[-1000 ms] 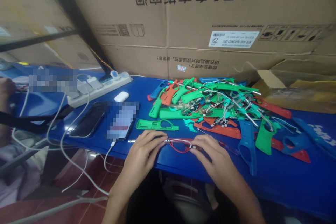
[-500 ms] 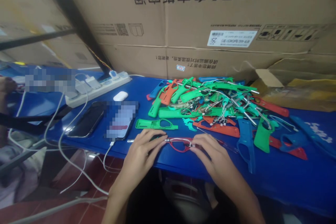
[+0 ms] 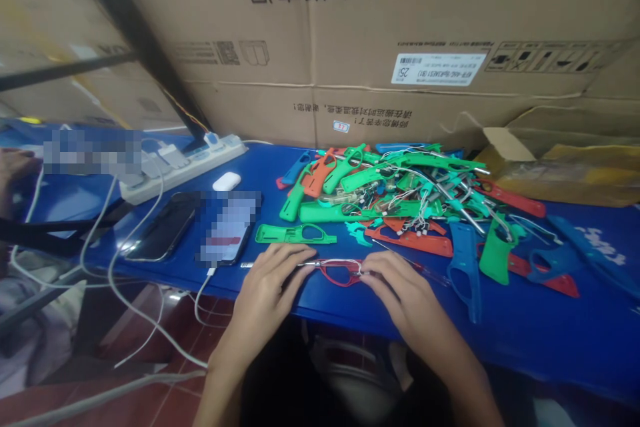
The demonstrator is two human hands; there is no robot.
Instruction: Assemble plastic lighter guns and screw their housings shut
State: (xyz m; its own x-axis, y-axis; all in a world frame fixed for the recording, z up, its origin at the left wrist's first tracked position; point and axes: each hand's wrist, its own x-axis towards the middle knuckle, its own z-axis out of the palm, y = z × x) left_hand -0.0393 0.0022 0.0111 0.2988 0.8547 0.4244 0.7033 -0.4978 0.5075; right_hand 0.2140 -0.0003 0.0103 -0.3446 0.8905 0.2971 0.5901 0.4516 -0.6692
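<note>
A red plastic lighter casing (image 3: 341, 275) lies at the table's front edge between my hands, with a trigger-guard loop and a white wire (image 3: 345, 261) along it. My left hand (image 3: 275, 280) pinches the thin metal tube (image 3: 315, 263) at the casing's left end; the tube's tip shows beyond the hand. Thumb and fingers of my right hand (image 3: 395, 280) are closed at the casing's right part, on the end of the white wire. What lies under the right fingertips is partly hidden. Just behind sits a green casing half (image 3: 295, 234).
Behind my hands lies a heap of green, red and blue casings with metal tubes and wires (image 3: 390, 193). Two phones (image 3: 165, 227), a white earbud case (image 3: 227, 181) and a power strip (image 3: 190, 167) are on the left. Cartons (image 3: 320, 33) stand behind. Another person's hand (image 3: 17, 163) shows far left.
The view has shifted slightly. My right fingers have moved a little along the white wire at the red casing; the left hand keeps its hold.
</note>
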